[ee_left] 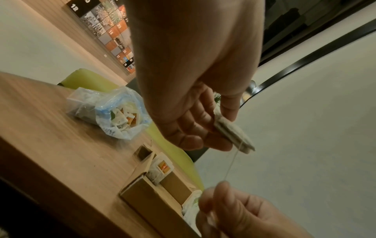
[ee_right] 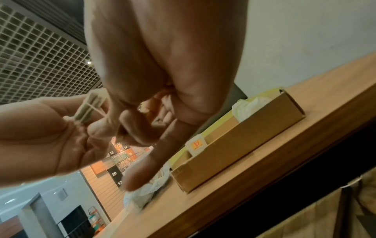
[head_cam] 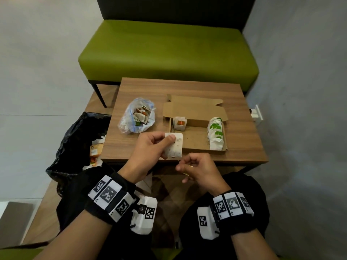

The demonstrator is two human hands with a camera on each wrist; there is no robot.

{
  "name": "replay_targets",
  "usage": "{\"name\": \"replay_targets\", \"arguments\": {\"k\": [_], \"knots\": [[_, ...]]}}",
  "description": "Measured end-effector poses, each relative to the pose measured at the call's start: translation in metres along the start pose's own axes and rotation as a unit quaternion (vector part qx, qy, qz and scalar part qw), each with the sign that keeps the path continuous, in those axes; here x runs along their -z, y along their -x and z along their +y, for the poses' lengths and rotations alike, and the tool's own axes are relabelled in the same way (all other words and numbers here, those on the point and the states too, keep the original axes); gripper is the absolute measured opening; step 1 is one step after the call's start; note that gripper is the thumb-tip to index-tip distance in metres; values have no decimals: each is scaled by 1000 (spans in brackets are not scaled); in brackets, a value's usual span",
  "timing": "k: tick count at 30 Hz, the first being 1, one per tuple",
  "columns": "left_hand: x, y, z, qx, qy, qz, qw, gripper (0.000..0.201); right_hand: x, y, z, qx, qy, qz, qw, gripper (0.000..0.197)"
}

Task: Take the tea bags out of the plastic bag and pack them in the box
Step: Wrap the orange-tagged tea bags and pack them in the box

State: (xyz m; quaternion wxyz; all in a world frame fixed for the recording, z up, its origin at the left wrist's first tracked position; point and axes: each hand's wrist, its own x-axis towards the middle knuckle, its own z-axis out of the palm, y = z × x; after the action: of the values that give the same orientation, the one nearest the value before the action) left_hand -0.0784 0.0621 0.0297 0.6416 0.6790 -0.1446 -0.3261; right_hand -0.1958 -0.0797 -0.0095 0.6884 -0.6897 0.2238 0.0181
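Dangling white speckled tea bag (head_cam: pixel 175 145)

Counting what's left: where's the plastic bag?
Head view: plastic bag lies on the table, left of the box, beyond the left hand.

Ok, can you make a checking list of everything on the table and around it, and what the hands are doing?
Surface: brown wooden table, bare wood at the back.
Job's things: clear plastic bag with tea bags inside, lying left of the open brown cardboard box; a row of green-tagged white tea bags stands at the box's right end, an orange-tagged tea bag at its back left.
Clutter: nothing seen.
Hands: left hand pinches a loose white tea bag; right hand pinches its thin string.
Cables: nothing seen.
Surroundings: green cushioned bench behind the table; black bin liner with wrappers inside on the left.
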Motion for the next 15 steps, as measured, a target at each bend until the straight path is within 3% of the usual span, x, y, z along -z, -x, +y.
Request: {"name": "replay_targets", "arguments": {"k": [7,10,15], "knots": [[-3,7,-3,-4,63,-21,998,22,9,-4,-12,-31,15,-75,997,32],[-1,9,-6,-1,26,-51,998,20,14,-10,-24,-27,2,-25,999,38],[-4,12,-13,-10,-23,-41,999,15,15,-18,-41,23,43,53,997,15]]}}
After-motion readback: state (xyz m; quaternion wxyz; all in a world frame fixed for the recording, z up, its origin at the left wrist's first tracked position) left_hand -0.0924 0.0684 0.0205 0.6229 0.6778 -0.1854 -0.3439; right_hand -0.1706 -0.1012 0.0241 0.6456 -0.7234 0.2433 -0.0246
